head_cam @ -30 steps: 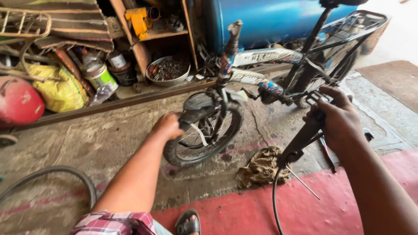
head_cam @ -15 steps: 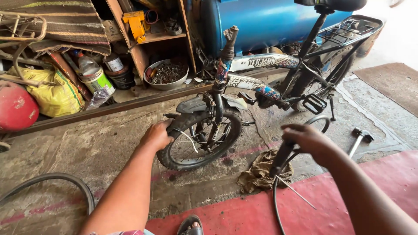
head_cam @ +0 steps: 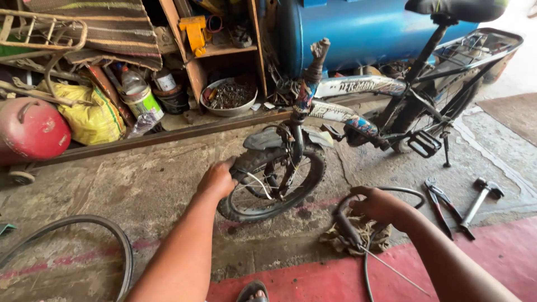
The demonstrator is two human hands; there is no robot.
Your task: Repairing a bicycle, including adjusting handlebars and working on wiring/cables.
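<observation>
A small bicycle [head_cam: 358,106] stands on the concrete floor with no handlebar on its stem. My left hand [head_cam: 217,180] grips the front wheel's tyre [head_cam: 263,208] at its left side, below the grey mudguard. My right hand [head_cam: 379,204] holds a dark handlebar [head_cam: 348,226] with a cable, low over a dirty rag [head_cam: 358,237] on the floor.
Pliers [head_cam: 439,204] and a hammer [head_cam: 480,198] lie on the floor at the right. A loose tyre [head_cam: 95,232] lies at the left. Behind stand a blue tank [head_cam: 358,31], a red cylinder [head_cam: 31,128], a yellow sack [head_cam: 89,114], shelves and a bowl of parts [head_cam: 229,96].
My right hand has brought the handlebar down from near the bike's pedal to the rag on the floor. My left hand stays on the front tyre.
</observation>
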